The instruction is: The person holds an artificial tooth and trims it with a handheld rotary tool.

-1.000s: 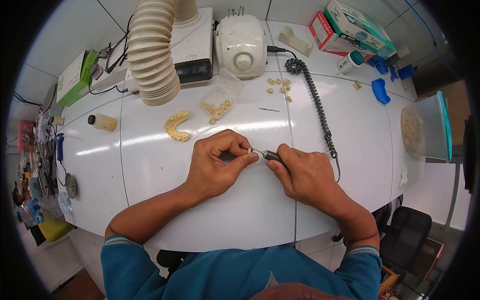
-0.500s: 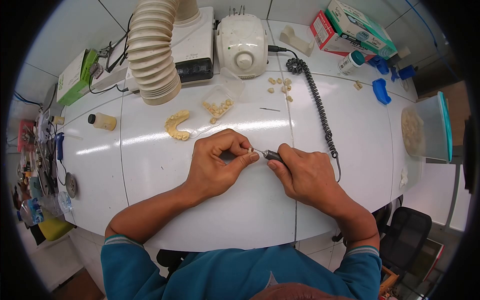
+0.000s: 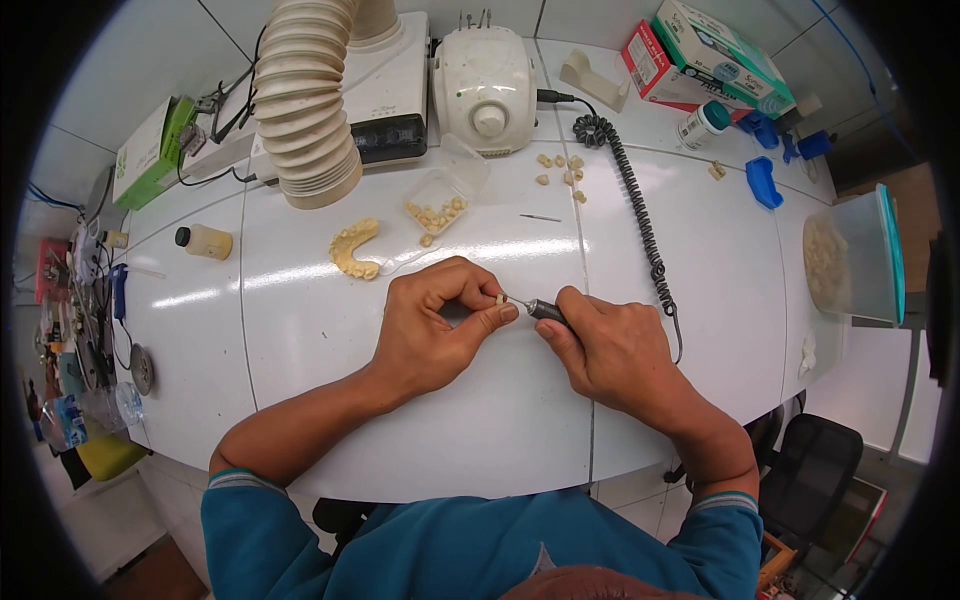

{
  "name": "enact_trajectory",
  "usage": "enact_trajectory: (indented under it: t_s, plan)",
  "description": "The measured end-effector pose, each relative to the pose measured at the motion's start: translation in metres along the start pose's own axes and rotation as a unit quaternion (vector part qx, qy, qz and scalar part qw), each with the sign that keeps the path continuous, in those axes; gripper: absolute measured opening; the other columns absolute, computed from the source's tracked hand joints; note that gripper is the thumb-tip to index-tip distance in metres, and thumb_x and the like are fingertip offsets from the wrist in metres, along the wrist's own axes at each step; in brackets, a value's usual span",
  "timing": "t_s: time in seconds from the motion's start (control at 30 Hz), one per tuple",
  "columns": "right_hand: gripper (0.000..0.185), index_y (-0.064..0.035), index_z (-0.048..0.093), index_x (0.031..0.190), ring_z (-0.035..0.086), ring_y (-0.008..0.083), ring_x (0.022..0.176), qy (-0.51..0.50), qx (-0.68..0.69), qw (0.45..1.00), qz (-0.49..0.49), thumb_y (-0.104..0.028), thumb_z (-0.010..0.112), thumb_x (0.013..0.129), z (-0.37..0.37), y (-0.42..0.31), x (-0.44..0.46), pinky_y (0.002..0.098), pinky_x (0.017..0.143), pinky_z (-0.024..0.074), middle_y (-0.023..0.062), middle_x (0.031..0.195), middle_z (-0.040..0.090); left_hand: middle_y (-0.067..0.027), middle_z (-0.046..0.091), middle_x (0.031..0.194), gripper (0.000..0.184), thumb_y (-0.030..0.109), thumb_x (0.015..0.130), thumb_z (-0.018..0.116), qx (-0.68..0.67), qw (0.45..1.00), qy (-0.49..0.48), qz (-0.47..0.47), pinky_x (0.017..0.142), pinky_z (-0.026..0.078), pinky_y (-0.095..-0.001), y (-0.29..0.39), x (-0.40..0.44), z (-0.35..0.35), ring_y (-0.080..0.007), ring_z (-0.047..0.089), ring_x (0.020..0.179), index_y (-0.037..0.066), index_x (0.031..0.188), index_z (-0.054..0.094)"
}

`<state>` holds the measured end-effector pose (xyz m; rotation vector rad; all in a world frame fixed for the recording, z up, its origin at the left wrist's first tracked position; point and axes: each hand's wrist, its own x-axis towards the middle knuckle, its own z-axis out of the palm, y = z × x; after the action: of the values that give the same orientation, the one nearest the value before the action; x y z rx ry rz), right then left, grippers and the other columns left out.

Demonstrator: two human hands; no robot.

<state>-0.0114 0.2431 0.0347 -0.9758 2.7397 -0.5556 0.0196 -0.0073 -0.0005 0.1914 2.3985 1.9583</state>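
Note:
My left hand (image 3: 430,330) pinches a small cream tooth piece (image 3: 501,299) between thumb and fingertips, which partly cover it. In my right hand (image 3: 622,350) is a dark rotary handpiece (image 3: 545,311), gripped like a pen. Its thin bit points left and meets or nearly meets the tooth piece; contact is too small to tell. A coiled black cord (image 3: 640,215) runs from the white control unit (image 3: 485,90) down past my right hand. Beyond my left hand lie a yellowish dental arch model (image 3: 348,250) and an open clear box (image 3: 465,190) with tooth pieces.
A ribbed suction hose (image 3: 305,110) hangs over the back left. Several loose tooth pieces (image 3: 572,176) and a slim metal bur (image 3: 540,217) lie ahead. A small bottle (image 3: 208,242) stands left; stacked boxes (image 3: 710,65), a blue tray (image 3: 762,182) and a lidded tub (image 3: 850,255) are right.

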Motion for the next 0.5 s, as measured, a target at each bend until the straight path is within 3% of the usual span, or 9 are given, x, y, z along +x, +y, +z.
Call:
enact_trajectory:
  t_s: [0.13,0.23,0.33,0.5]
  plan:
    - [0.039,-0.0068,0.059,0.097,0.069,0.0361,0.055,-0.003,0.001,1.000,0.000,-0.041,0.063,0.115,-0.0007,0.0001,0.0000,0.0472,0.050,0.0510,0.0111,0.073,0.070,-0.0093,0.075,0.089,0.024,0.000,0.092,0.089,-0.018,0.999,0.023,0.030,0.072,0.053,-0.0322,-0.0022,0.0009,0.0035,-0.0137,0.067,0.079,-0.002,0.080,0.068]
    - [0.039,-0.0067,0.059,0.098,0.069,0.0359,0.056,-0.005,-0.001,1.000,-0.002,-0.042,0.063,0.115,-0.0010,0.0004,0.0004,0.0471,0.050,0.0513,0.0111,0.073,0.071,-0.0091,0.076,0.089,0.024,0.000,0.091,0.088,-0.020,0.999,0.024,0.032,0.072,0.053,-0.0321,-0.0027,0.0011,0.0039,-0.0137,0.068,0.079,-0.002,0.080,0.068]
    - [0.039,-0.0067,0.059,0.098,0.069,0.0358,0.056,-0.005,-0.002,1.000,-0.002,-0.042,0.063,0.115,-0.0008,0.0007,0.0004,0.0469,0.050,0.0515,0.0110,0.073,0.071,-0.0099,0.076,0.100,0.030,-0.003,0.093,0.089,0.002,1.000,-0.001,0.002,0.083,0.057,-0.0293,0.0011,0.0000,0.0001,-0.0129,0.072,0.093,0.001,0.078,0.063]
    - [0.040,-0.0070,0.059,0.098,0.070,0.0358,0.056,-0.012,-0.001,1.000,0.000,-0.042,0.063,0.115,-0.0026,0.0003,0.0002,0.0469,0.051,0.0516,0.0107,0.074,0.071,-0.0099,0.076,0.100,0.030,-0.004,0.092,0.088,-0.007,1.000,-0.002,-0.005,0.083,0.057,-0.0297,-0.0003,-0.0002,0.0004,-0.0130,0.072,0.093,0.001,0.078,0.062]
